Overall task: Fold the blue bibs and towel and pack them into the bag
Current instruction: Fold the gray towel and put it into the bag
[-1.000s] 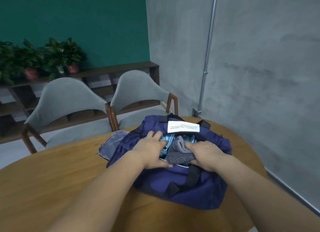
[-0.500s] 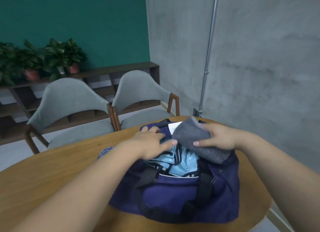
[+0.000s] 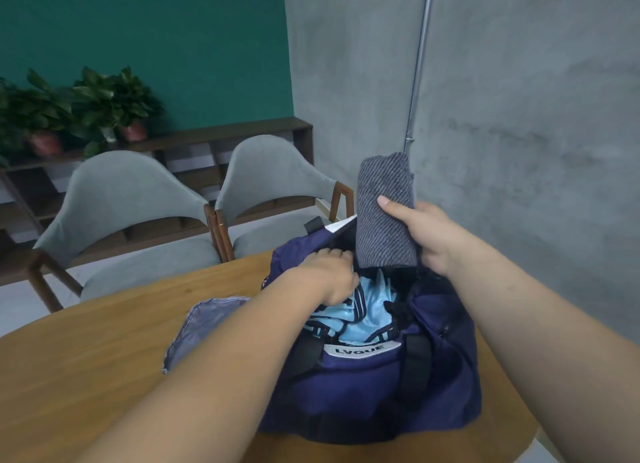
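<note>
towel [image 3: 384, 217]: folded, grey-striped, held upright above the bag's open mouth.
right hand [image 3: 429, 241]: fingers wrapped round the towel, thumb across its front.
bibs [image 3: 367, 315]: light blue, inside the bag.
left hand [image 3: 329, 275]: in the bag's mouth, fingers [image 3: 337, 255] curled; grip unclear.
bag [image 3: 363, 386]: navy, on the wooden counter [image 3: 104, 358].

Past the left grip [image 3: 325, 275] we see two grey chairs [image 3: 128, 192] at the wooden worktop [image 3: 104, 358], with a dark shelf [image 3: 214, 140] of potted plants [image 3: 104, 99] behind them; above the right grip [image 3: 429, 234] we see a metal pipe [image 3: 420, 57].
</note>
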The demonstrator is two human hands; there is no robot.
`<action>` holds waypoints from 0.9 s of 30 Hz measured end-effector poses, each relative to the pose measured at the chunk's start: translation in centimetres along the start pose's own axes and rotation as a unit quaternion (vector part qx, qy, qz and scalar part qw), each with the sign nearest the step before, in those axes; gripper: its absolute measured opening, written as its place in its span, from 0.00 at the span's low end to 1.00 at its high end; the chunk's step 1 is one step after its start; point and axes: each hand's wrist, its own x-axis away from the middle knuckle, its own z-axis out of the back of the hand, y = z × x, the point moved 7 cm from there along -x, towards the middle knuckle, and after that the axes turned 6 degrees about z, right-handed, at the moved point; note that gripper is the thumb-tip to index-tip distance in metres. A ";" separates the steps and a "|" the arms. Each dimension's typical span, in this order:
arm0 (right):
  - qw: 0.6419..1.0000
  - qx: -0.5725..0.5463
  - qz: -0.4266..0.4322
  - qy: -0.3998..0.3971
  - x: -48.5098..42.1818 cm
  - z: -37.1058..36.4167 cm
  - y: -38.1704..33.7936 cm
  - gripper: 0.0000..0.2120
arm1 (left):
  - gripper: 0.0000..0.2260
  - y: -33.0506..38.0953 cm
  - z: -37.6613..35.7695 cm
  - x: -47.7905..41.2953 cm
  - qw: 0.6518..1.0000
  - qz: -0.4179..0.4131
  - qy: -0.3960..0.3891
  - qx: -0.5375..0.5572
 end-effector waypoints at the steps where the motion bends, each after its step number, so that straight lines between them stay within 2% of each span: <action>1: 1.000 -0.017 -0.006 0.002 -0.2 0.1 0.1 0.15 | 0.26 -0.3 -0.5 -0.4 1.000 0.007 -0.001 -0.015; 9: 0.998 -0.054 -0.008 0.024 -1.5 2.4 1.1 0.21 | 0.26 -0.1 -3.0 0.2 0.998 -0.010 -0.058 -0.008; 14: 0.993 -0.079 0.024 0.080 -1.5 3.5 1.8 0.21 | 0.27 -0.4 -0.8 -1.6 1.000 0.018 0.002 0.014; 19: 0.986 -0.108 0.041 0.120 -1.4 4.3 2.4 0.24 | 0.29 -0.5 -2.5 -2.5 0.998 0.017 -0.051 0.025; 24: 0.970 -0.198 -0.001 0.139 -2.0 4.1 2.9 0.28 | 0.31 -0.6 -2.9 -3.1 0.998 -0.008 -0.056 -0.016; 27: 0.953 -0.274 -0.023 0.127 -2.5 2.5 2.1 0.24 | 0.30 -0.7 -4.5 -2.5 0.997 -0.028 -0.068 -0.013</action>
